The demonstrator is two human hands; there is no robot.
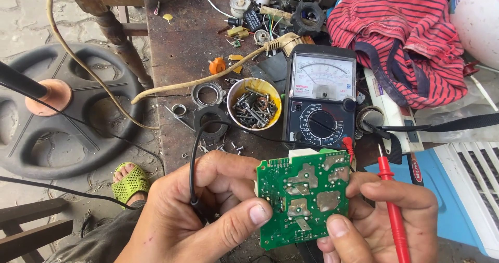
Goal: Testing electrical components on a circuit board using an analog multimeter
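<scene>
Holding a green circuit board solder-side up, low centre of the view, in front of the bench edge. Board is flat, roughly rectangular, glossy green with dull silver solder pads and a white connector strip along its top edge.

Left hand pinches the board's left edge, thumb on the face, fingers behind; a black probe lead runs through the same grip and loops up over the bench. Right hand is curled shut, thumb tip on the board's lower right edge, a red probe held along the fingers, tip pointing up.

Just beyond the board's top edge: black analog multimeter, white dial face, round selector knob, lying on the bench. Left of it, a yellow bowl full of mixed screws, with metal rings and loose hardware around it. Bench top is rusty brown, worn, cluttered at the far end with small parts and wires; its left strip is mostly bare. A cream cable crosses it diagonally.

Right: red striped cloth bunched up, a white slatted panel lower down. Left, on the paved ground: black round fan base, and a foot in a green sandal.
</scene>
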